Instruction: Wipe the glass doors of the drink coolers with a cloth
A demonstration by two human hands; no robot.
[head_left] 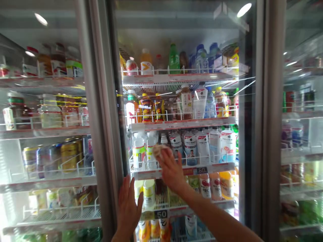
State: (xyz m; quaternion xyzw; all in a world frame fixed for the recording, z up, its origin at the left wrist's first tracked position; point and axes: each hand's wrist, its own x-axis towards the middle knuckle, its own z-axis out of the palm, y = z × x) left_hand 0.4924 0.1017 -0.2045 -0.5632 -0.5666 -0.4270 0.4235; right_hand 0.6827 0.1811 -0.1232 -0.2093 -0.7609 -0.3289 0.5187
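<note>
A glass cooler door (176,20) stands in front of me, with shelves of bottled drinks behind it. My right hand (171,168) presses a pale, crumpled cloth (161,151) against the glass near the middle, level with the row of clear bottles. Part of the cloth is hidden under the fingers. Lower and to the left, my left hand (129,201) lies flat, fingers stretched, at the left edge of the door beside the metal frame (101,101). It holds nothing.
Behind the glass, a green bottle (174,58) stands on the top shelf and white-labelled bottles (190,146) fill a middle one. Price tags (160,214) line the shelf fronts. More cooler doors flank this one, with cans (69,156) on the left. Ceiling lights reflect in the glass.
</note>
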